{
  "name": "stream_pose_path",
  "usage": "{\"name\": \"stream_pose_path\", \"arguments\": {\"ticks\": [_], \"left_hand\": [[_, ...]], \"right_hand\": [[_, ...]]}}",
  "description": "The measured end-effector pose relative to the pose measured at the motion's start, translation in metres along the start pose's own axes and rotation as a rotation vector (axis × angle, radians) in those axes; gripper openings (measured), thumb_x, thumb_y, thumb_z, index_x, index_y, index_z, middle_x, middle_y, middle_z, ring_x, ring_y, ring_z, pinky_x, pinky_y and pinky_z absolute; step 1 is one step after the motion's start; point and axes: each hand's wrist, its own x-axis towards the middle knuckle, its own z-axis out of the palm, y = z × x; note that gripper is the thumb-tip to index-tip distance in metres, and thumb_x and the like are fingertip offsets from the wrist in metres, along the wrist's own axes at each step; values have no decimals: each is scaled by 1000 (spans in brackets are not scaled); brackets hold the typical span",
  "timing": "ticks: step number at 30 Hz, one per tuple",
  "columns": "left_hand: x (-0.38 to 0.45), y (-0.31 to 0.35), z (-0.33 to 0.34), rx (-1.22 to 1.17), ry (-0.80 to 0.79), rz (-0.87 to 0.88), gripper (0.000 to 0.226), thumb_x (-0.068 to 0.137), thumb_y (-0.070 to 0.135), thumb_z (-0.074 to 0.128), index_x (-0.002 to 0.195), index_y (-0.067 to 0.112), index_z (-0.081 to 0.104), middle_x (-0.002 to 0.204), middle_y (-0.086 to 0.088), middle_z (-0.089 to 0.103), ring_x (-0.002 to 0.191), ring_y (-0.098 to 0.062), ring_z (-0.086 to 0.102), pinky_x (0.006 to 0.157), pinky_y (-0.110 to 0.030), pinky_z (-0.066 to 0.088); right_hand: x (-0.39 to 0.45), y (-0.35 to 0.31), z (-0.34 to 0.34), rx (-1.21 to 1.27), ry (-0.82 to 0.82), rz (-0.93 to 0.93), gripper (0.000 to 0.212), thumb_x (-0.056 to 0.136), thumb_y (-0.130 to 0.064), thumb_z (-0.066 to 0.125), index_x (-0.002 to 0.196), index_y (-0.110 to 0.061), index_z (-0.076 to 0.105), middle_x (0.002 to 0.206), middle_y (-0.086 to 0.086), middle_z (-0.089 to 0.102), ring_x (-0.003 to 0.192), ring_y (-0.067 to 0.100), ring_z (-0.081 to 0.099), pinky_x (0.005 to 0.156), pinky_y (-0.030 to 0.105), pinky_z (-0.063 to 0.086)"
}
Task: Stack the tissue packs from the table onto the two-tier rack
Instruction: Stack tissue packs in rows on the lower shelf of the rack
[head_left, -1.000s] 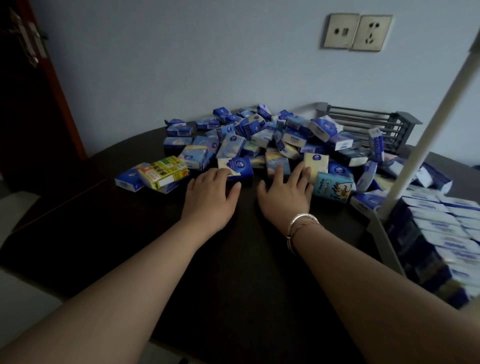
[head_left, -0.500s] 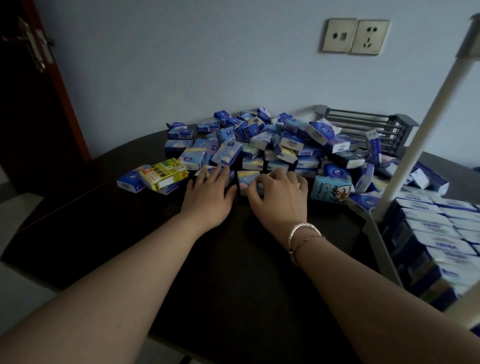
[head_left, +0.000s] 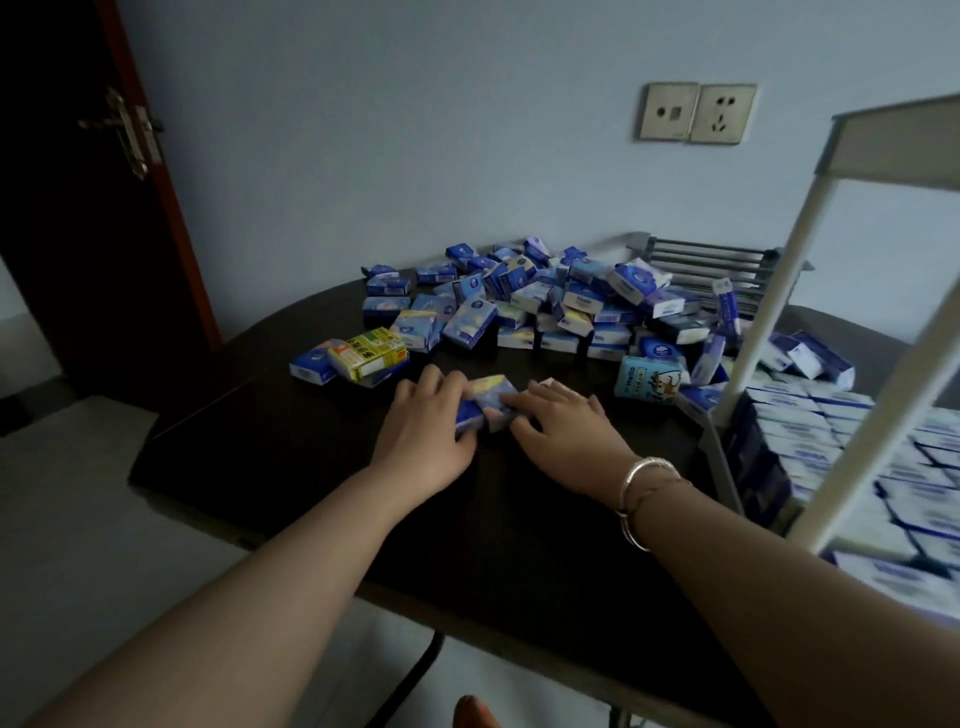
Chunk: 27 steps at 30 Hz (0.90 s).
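Observation:
A heap of several small blue tissue packs (head_left: 566, 306) covers the far half of the dark table (head_left: 322, 467). In front of the heap my left hand (head_left: 426, 431) and my right hand (head_left: 566, 431) press from both sides on a small bunch of blue packs (head_left: 491, 400) pulled clear of the pile, fingers curled round them. A further pack shows under my right fingers. On the right stands the two-tier rack with white posts (head_left: 769, 296); its lower tier (head_left: 852, 457) holds rows of stacked packs.
A yellow-green pack (head_left: 371, 353) and a light-blue "Hello" pack (head_left: 649, 376) lie at the heap's front edge. A grey slatted rack (head_left: 711, 270) sits behind the heap by the wall. A dark door (head_left: 78, 182) is at the left. The table's near edge is close to me.
My hands closed in from spread on the heap's front edge, gathered a few packs between them and drew them toward me. The camera rose and pulled back.

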Motion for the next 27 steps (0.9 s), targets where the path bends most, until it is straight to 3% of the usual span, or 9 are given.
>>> {"name": "stream_pose_path", "arguments": {"ticks": [5,8,10,13,19,22,25,27], "left_hand": [[-56,6,-32,-103,-286,63,62,83,33,63,140,34,38,140,9,25,122,-20,26,101,-29,29],[-83,9,-54,-105,-493,90,73,83,26,64,145,43,28,153,18,11,135,-21,14,109,-36,23],[-97,11,-65,-81,-573,101,78,83,22,63,146,45,23,155,18,12,135,-21,13,110,-38,24],[-110,16,-71,-64,-554,102,78,85,19,61,147,43,21,150,15,26,127,-17,21,106,-35,28],[-112,22,-83,-3,-427,171,62,79,26,73,130,42,42,127,16,39,117,-9,26,98,-29,31],[-106,34,-89,-90,-358,209,60,77,28,74,128,40,45,127,15,42,122,-12,25,95,-29,28],[-101,52,-82,-78,-440,290,62,78,32,71,132,37,42,132,16,41,128,-9,22,101,-28,27],[-98,63,-74,-38,-546,318,63,80,31,69,135,34,38,136,13,38,127,-6,27,104,-28,31]], "right_hand": [[-72,-5,-7,-16,-63,-83,50,94,-36,42,143,-41,32,158,-4,18,147,14,6,117,50,3],[-110,-2,-11,18,-59,-127,52,92,-28,47,141,-42,35,157,-8,20,146,10,6,117,48,2],[-127,-1,-12,60,-45,-142,51,91,-24,49,139,-40,39,156,-8,23,146,9,8,118,48,4],[-141,2,-12,111,-18,-154,51,90,-17,50,136,-38,44,154,-7,27,146,9,10,118,48,5],[-153,14,-1,301,79,-175,61,81,2,48,126,-38,50,147,-13,38,142,4,20,118,34,-1],[-155,17,1,445,120,-160,66,81,4,49,127,-42,42,134,-19,47,132,1,37,119,34,16],[-156,19,-2,488,196,-149,64,84,0,56,135,-34,37,150,-13,28,134,-3,27,103,1,22],[-155,21,-2,452,229,-125,62,86,-9,61,138,-31,36,157,-11,12,138,-3,17,106,6,23]]}}
